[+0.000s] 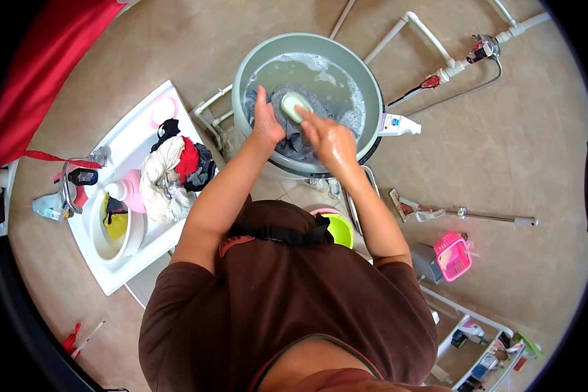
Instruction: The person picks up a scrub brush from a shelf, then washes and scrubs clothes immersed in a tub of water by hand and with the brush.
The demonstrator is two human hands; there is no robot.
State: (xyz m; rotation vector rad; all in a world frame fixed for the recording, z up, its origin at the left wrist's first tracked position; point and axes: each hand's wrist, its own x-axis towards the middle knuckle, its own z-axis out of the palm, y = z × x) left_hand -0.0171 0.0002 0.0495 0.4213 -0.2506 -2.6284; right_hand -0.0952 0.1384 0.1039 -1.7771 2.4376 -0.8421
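Observation:
A large grey-green tub (242, 65) holds soapy water with grey cloth (294, 140) in it. My right hand (332, 145) grips a pale green oval block (295, 106) with a whitish rim; I cannot tell whether it is soap or a brush. The block is over the cloth near the tub's middle. To its left, my left hand (266, 121) is over the tub's near left side. Its fingers stretch upward, and I see nothing held in it. The right hand looks wet.
A white sink (104, 277) at left holds heaped clothes (160, 173), a pink bottle (134, 191) and a white bucket (137, 238). A white spray bottle (398, 125) stands right of the tub. Further right are a mop (483, 214) and a pink basket (452, 257).

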